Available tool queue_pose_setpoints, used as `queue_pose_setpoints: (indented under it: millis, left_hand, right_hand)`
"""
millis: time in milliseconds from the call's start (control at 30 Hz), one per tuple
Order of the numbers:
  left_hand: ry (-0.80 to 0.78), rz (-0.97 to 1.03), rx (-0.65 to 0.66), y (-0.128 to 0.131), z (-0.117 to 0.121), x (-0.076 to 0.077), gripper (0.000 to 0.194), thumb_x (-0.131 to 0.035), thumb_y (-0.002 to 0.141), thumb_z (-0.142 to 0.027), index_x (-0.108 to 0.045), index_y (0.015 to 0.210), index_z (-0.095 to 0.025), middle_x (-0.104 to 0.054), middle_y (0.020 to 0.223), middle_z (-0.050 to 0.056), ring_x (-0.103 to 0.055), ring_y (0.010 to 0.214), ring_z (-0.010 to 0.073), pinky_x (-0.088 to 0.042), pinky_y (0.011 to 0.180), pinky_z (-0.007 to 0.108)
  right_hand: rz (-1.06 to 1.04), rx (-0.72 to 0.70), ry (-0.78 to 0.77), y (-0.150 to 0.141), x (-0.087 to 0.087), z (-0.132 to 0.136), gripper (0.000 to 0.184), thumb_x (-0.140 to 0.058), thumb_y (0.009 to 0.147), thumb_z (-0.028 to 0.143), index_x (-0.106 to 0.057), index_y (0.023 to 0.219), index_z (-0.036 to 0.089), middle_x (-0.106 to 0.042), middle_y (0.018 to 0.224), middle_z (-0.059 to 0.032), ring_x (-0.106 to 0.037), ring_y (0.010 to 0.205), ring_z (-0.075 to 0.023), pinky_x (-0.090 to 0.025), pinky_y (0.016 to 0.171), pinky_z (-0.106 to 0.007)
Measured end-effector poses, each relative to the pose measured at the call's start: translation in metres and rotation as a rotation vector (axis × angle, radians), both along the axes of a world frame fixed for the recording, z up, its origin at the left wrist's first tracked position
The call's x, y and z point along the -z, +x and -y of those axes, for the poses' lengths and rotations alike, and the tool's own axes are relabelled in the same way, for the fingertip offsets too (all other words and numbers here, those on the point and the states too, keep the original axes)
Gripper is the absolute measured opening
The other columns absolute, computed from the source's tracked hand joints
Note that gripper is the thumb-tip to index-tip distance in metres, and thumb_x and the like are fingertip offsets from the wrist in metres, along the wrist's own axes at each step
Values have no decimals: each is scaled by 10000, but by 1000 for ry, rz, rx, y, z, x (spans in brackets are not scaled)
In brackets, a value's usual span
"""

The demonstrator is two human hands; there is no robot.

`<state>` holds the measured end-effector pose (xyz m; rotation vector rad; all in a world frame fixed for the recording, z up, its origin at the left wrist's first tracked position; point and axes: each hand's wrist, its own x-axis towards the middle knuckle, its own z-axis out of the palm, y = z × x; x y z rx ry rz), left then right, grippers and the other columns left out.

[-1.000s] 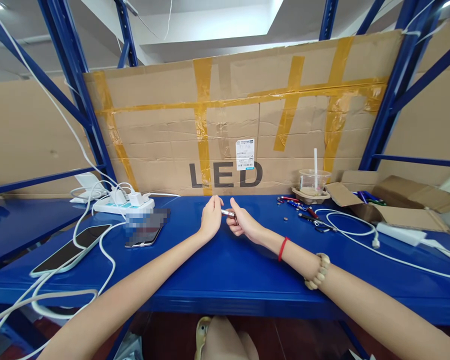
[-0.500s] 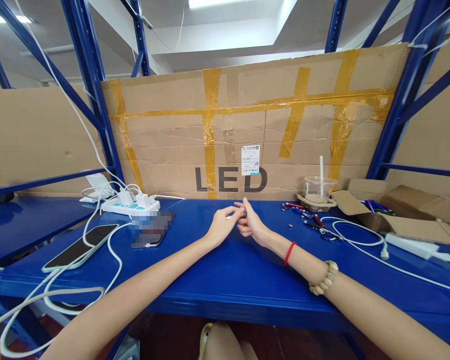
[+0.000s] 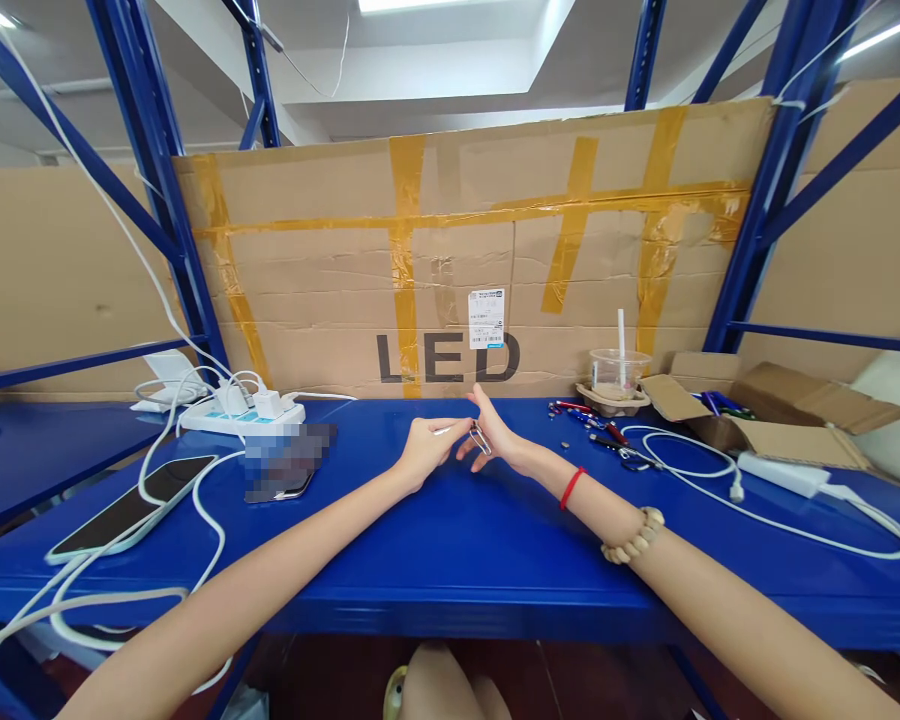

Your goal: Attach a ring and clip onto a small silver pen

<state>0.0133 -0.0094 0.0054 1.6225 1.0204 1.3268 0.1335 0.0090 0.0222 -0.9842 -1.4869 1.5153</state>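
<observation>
Both my hands meet over the middle of the blue shelf [image 3: 450, 540]. My left hand [image 3: 424, 452] is closed in a pinch on a thin silvery piece [image 3: 450, 430] that points toward the right hand. My right hand [image 3: 499, 440] has its thumb raised and its fingers loosely curled, with a small metal clip [image 3: 480, 438] against them. That wrist wears a red string [image 3: 567, 488] and a bead bracelet [image 3: 634, 535]. What the silvery piece is stays too small to tell.
Small red and blue pen-like parts [image 3: 596, 420] lie scattered on the right beside a plastic cup [image 3: 619, 375], an open cardboard box [image 3: 750, 415] and a white cable [image 3: 720, 470]. At the left are two phones [image 3: 131, 505], a power strip [image 3: 240, 412] and more cables.
The small red pen-like piece seen in my right hand a second ago is out of sight. My right hand has opened somewhat, thumb up, and the left now pinches a silvery piece.
</observation>
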Motion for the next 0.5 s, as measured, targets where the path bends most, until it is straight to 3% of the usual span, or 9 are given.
queue_pose_setpoints:
  millis: [200,367,500]
  left_hand:
    - [43,-41,40,6,4,0,431,-531,686,-488,-665,850,-112,-605,593,43,-290,348,28,-225,343,192]
    - [153,-48,15,13,5,4,446,-392,778,-495,-617,905,-131,-433,383,-39,-356,353,65,-302,383,186]
    - [137,10,-21,13,5,5,460,-350,788,-518,-566,935,-140,-388,381,-61,-331,321,56,-297,373,181]
  right_hand:
    - [-299,47,-120,-5,6,6,604,-155,798,579,-293,1248,199,-582,800,-58,-568,621,-148,-470,533,-291]
    - [-292,172,-14,-12,8,5,488,-206,834,507,-500,1067,194,-572,677,-28,-520,515,-112,-444,477,-231]
    - [-188,128,51,-14,8,4,547,-197,832,530,-584,906,150,-569,610,-51,-499,464,-109,-425,415,-218]
